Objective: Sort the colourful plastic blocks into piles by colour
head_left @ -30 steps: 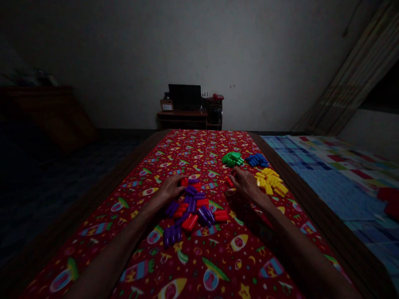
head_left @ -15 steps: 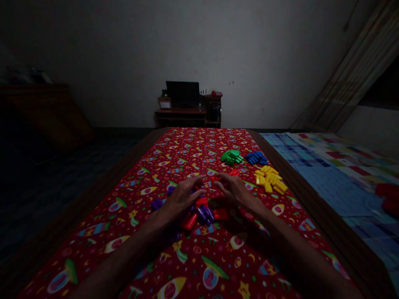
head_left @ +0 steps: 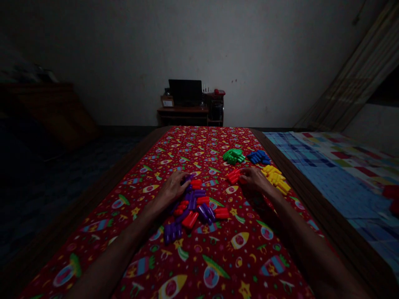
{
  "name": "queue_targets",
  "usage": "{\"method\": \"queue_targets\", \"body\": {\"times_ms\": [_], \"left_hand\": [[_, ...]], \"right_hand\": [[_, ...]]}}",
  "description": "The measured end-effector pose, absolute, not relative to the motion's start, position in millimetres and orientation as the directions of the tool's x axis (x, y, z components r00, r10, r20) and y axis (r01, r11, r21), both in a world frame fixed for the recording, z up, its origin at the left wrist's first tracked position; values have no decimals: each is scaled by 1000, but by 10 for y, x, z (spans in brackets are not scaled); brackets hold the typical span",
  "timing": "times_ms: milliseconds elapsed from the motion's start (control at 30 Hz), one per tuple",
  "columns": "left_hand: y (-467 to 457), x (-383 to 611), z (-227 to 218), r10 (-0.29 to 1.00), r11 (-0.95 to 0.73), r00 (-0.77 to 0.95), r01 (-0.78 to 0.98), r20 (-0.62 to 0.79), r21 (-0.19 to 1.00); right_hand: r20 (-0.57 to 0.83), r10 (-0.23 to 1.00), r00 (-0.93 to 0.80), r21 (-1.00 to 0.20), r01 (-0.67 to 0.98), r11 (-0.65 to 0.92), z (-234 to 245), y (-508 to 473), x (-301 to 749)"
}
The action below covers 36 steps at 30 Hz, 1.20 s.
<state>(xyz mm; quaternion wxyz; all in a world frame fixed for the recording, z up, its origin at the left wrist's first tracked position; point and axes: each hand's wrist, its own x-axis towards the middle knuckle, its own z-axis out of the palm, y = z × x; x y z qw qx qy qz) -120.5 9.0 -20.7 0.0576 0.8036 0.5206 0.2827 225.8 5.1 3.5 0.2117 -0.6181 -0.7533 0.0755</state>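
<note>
My left hand (head_left: pixel 173 187) is at the far left side of a mixed pile, its fingers curled around a purple plastic block (head_left: pixel 188 178). Purple blocks (head_left: pixel 173 232) and red blocks (head_left: pixel 190 219) lie jumbled beside and below it on the patterned red cloth. Farther right, my right hand (head_left: pixel 254 177) pinches a red plastic block (head_left: pixel 242 179), partly hidden by the fingers. It is at the right edge of a small group of red blocks (head_left: pixel 233 176). One more red block (head_left: pixel 221 213) lies at the right end of the mixed pile.
Beyond the right hand are a green pile (head_left: pixel 233 156) and a blue pile (head_left: pixel 258 157) of blocks. A yellow pile (head_left: pixel 277 179) lies just right of that hand. The cloth (head_left: pixel 199 143) covers a long table with brown edges; a bed (head_left: pixel 324 182) stands at right.
My hands were close together over the middle; they have moved apart. The right went to the red group, the left back to the left side of the mixed pile, uncovering more blocks.
</note>
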Motion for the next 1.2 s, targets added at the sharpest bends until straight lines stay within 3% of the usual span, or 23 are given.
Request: {"method": "queue_targets", "body": {"times_ms": [167, 300, 433, 567, 733, 833, 933, 1200], "left_hand": [[68, -1214, -127, 804, -504, 318, 813, 503, 291], [-14, -1097, -142, 743, -652, 516, 702, 427, 286], [-66, -1059, -251, 753, -642, 536, 724, 382, 252], [-79, -1043, -208, 801, -592, 461, 702, 382, 396], [-188, -868, -25, 792, -610, 431, 554, 432, 567], [-296, -743, 22, 751, -659, 460, 470, 474, 588], [-329, -729, 61, 741, -667, 489, 462, 460, 584], [-139, -1180, 329, 852, -516, 492, 732, 179, 445]], "right_hand": [[415, 901, -129, -373, 879, 298, 16, 30, 2202], [538, 832, -135, -395, 832, 390, 106, -2, 2141], [565, 805, -179, -434, 766, 474, 212, -80, 1995], [520, 790, -325, -468, 665, 582, 193, -244, 1748], [549, 694, -466, -462, 523, 716, 91, -499, 1420], [500, 687, -527, -490, 483, 726, 126, -563, 1347], [404, 743, -533, -511, 543, 667, 228, -504, 1456], [121, 908, -401, -378, 827, 416, 405, -137, 2152]]}}
